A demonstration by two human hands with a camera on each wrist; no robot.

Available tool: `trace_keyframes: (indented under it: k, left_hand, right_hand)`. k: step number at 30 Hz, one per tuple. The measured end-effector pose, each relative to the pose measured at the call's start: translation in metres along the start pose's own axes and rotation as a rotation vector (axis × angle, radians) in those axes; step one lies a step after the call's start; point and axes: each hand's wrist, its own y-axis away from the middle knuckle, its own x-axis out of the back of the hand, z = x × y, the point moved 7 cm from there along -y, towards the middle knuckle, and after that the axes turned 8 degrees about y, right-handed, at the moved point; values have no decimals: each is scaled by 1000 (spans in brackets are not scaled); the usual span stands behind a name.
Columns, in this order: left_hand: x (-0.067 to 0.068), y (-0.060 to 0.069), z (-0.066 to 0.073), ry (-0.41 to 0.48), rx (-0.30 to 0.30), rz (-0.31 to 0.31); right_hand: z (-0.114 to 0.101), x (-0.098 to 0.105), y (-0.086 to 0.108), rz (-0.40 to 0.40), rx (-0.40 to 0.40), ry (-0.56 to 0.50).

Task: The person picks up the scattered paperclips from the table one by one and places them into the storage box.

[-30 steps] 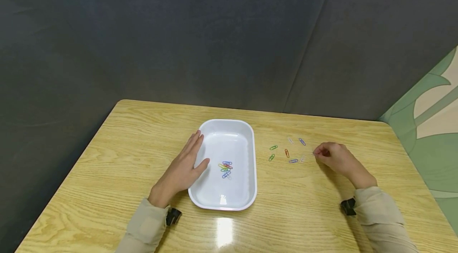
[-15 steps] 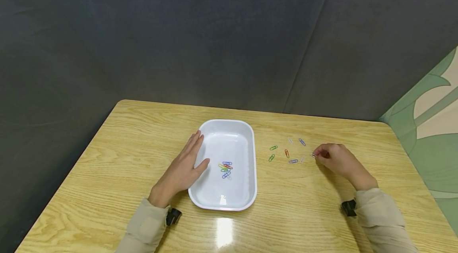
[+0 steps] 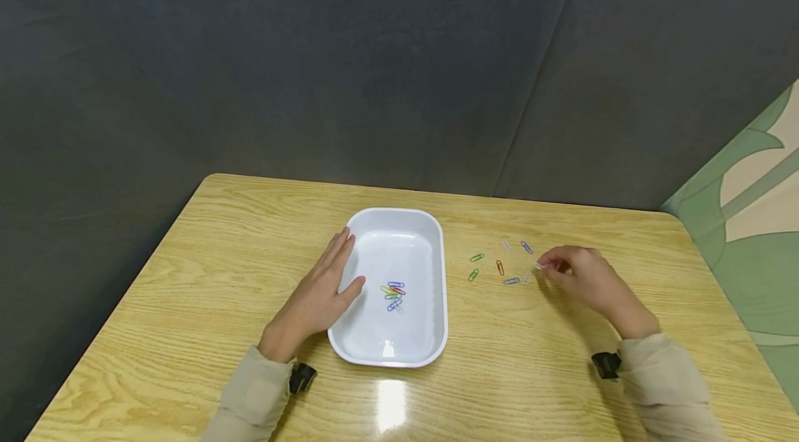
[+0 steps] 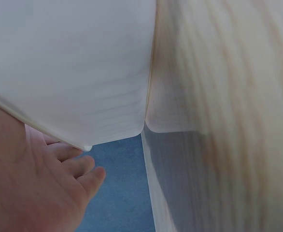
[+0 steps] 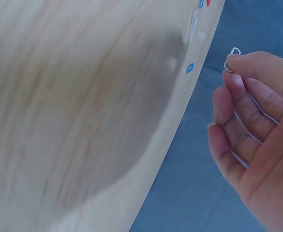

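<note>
Between thumb and index finger my right hand pinches a white paper clip, held just above the table. Below and left of that hand lie loose paper clips: a red one, a blue one, another blue one, two green ones and a pair of whitish ones. My left hand rests with extended fingers against the left rim of a white tray. Inside the tray is a small pile of mixed-colour paper clips.
A wooden table carries everything. Dark cloth hangs behind its far edge. At the right stands a green and beige patterned surface.
My right hand has lifted slightly and shifted left with the white paper clip, toward the loose clips. The left hand and the tray have stayed put.
</note>
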Motion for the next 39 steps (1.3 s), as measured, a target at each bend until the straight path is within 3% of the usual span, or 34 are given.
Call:
trace_keyframes:
  k: [15,25,39]
  left_hand:
    - [1,0,1,-7,9,-5]
    - [0,0,1,-7,12,-12]
    - [0,1,1,-1,9,-11]
  right_hand:
    - [-31,9,3,71,65,-33]
    - [-55,13,2,174,152,-30]
    - [-70,9,-2,116,110,-73]
